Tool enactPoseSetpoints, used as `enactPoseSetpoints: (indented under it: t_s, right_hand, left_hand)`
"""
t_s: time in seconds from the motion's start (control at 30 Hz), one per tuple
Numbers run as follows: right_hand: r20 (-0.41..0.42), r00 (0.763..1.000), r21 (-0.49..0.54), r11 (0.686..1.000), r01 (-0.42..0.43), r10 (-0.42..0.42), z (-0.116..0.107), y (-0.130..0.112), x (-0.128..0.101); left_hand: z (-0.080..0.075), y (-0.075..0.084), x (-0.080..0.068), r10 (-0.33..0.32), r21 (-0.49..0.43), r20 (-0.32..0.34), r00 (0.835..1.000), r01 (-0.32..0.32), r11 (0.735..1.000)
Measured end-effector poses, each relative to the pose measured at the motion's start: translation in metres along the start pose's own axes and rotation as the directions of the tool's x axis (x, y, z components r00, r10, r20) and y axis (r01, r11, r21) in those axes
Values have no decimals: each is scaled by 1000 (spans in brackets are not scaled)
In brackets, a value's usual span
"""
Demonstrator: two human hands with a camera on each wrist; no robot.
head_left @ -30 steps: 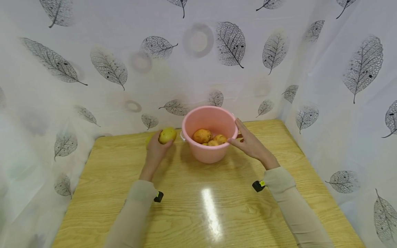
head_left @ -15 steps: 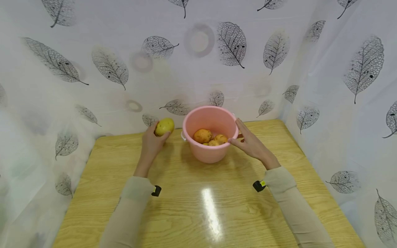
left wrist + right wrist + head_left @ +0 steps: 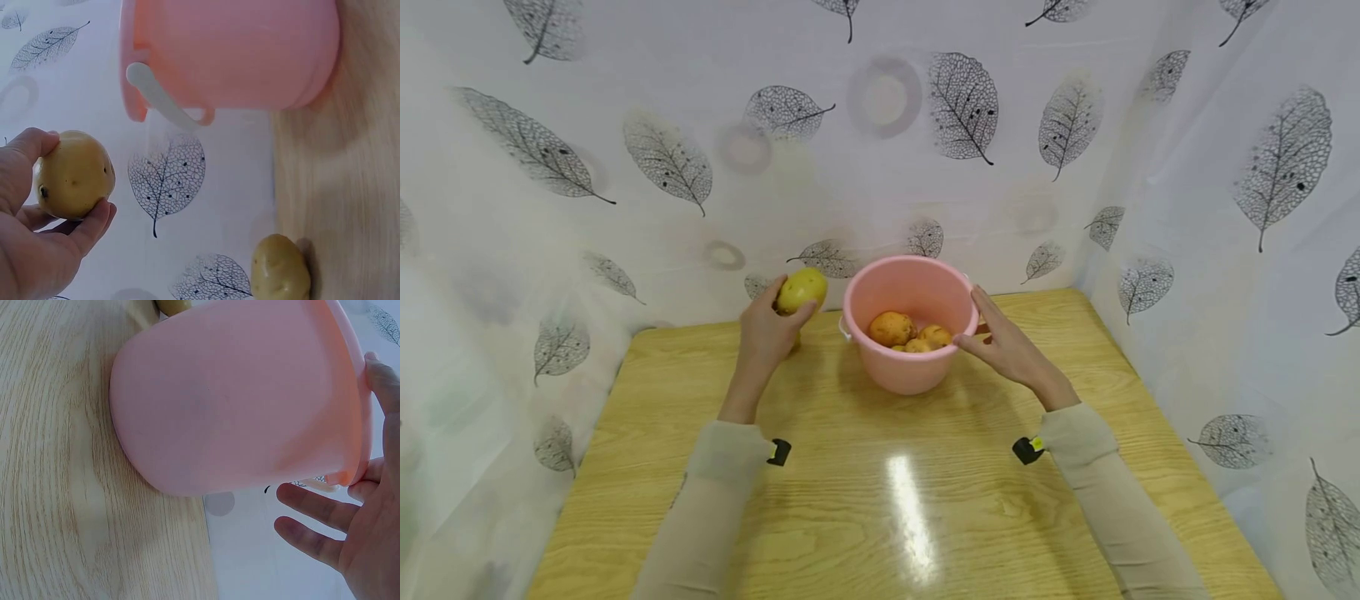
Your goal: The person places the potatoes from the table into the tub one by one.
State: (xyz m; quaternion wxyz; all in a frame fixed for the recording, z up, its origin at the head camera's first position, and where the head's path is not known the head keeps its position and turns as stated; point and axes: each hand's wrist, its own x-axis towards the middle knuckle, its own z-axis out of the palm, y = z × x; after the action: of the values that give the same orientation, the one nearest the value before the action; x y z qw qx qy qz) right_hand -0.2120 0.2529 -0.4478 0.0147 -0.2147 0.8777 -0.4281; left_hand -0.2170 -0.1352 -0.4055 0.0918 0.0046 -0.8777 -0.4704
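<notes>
In the head view my left hand [image 3: 767, 329] holds a yellowish potato [image 3: 802, 290] raised above the table, left of the pink bucket [image 3: 904, 375]. Thumb and fingers grip its sides, as the left wrist view shows with the same potato [image 3: 75, 175]. Several potatoes [image 3: 891, 329] lie inside the bucket. My right hand [image 3: 1011, 350] rests on the bucket's right rim, thumb and a finger touching it. Two other fingers [image 3: 312, 506] of it extend free beside the wall. Another potato [image 3: 281, 269] lies on the table, mostly hidden behind my left hand in the head view.
The bucket stands upright near the back of the wooden table [image 3: 850, 500], its white handle [image 3: 159, 97] hanging at the side. A white leaf-printed curtain [image 3: 880, 183] closes off the back and both sides.
My left hand has lifted the potato up off the table and drawn slightly left, then up again. The right hand and bucket have stayed in place.
</notes>
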Motion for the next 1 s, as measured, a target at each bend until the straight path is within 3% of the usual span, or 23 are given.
enactPoseSetpoints:
  t_s: [0.5, 0.8, 1.0]
  right_hand:
    - [10, 1000, -13, 1000, -1, 1, -1, 3, 0]
    - [15, 1000, -16, 1000, -2, 3, -1, 1, -1]
    - [14, 1000, -16, 1000, -4, 4, -1, -1, 0]
  left_hand:
    - [8, 15, -1, 23, -32, 22, 1000, -22, 999]
    - [27, 32, 0, 87, -91, 43, 995, -83, 992]
    - [46, 41, 1, 113, -57, 61, 992, -109, 992]
